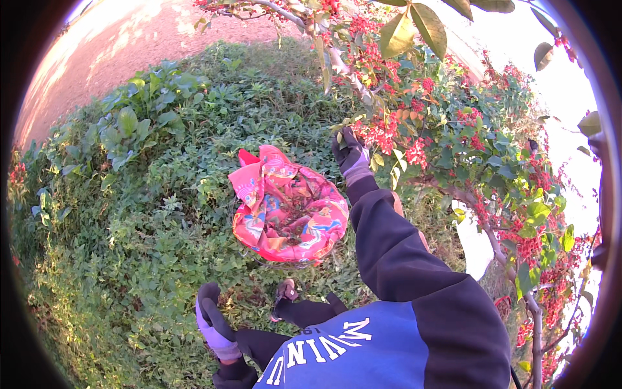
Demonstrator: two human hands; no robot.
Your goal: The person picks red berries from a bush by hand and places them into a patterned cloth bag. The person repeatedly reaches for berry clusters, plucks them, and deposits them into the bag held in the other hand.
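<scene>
Clustered red berries are hanging beside the right grip, its hold unclear, leaves crowding it, a pink-lined basket sitting lower-left of it.

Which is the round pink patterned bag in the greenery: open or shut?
Open: the bag spreads wide at its mouth, showing reddish-brown bits inside.

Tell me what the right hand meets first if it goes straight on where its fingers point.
Probably the small yellow-green leaves just ahead of the right hand, beside the red berries, though depth is unclear.
</scene>
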